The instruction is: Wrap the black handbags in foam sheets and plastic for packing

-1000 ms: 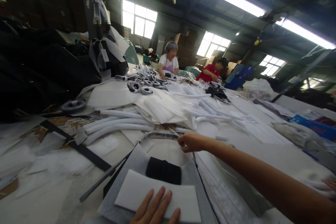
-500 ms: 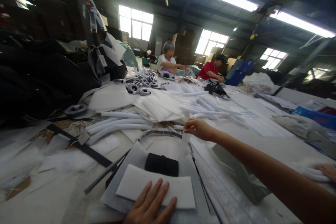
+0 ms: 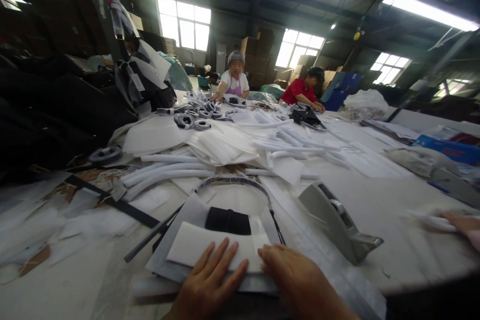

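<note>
A handbag with a wrapped arched handle lies before me, partly covered by pale grey wrapping paper. Its black flap shows above a white foam sheet. My left hand rests on the foam with fingers spread, holding it down. At the foam's right end, my right hand presses with its fingers lying down. A faint clear tape strip runs from the flap's right side onto the foam. Right of the bag stands a grey tape dispenser.
White foam tubes and stacked white sheets lie behind the bag. Grey rolled coils sit farther back. Two people work across the table. Another person's hand reaches in at the right edge.
My right hand has come down from beside the handle to the foam's right end, laying the tape strip there. The tape dispenser is now uncovered. My left hand stays on the foam.
</note>
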Available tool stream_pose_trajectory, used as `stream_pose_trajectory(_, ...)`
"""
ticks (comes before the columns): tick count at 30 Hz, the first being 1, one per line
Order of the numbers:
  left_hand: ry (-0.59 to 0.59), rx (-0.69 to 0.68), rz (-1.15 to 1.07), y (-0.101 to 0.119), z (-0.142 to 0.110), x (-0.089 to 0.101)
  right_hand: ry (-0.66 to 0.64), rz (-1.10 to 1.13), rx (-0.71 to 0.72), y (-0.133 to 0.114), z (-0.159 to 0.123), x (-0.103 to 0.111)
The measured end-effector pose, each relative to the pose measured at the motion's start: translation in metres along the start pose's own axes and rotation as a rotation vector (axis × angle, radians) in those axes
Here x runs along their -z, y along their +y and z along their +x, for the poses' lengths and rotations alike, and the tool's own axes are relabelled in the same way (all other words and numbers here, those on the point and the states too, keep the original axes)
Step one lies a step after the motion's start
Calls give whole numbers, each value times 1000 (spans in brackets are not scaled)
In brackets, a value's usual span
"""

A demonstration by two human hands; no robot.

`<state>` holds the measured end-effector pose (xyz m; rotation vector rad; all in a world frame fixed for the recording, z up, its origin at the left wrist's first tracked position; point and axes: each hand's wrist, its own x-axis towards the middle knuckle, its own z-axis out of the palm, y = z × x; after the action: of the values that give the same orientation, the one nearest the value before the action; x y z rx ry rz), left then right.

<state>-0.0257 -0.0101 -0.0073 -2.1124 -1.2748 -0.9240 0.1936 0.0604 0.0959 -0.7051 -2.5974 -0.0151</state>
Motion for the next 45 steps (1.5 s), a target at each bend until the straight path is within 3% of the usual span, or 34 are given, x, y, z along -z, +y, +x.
stream_pose_trajectory(4, -64, -23, 31, -2, 3, 5, 218, -99, 91, -13, -35, -32)
stream_pose_trajectory(10, -413, -180, 80, -6, 15, 25, 344, -51, -45, -20, -44, -48)
stream_pose_trajectory(14, -559, -204, -67, 0, 39, 34, 346, -4, -39, -25, -48, -49)
stream_pose_trajectory(17, -536, -208, -243, 3, 48, 26, 370, 8, -47, -28, -51, -49)
stream_pose_trajectory(20, -433, -104, -332, 2, 41, 13, 397, 13, -35, -31, -53, -48)
stream_pose_trajectory(29, -291, -18, -307, 10, 29, 14, 385, 47, 41, -44, -57, -22)
stream_pose_trajectory(39, -329, -62, -333, 10, 25, 12, 245, -51, 184, -56, -73, -9)
stream_pose_trajectory(45, -315, -65, -301, 11, 23, 7, 173, 157, 50, -42, -49, 15)
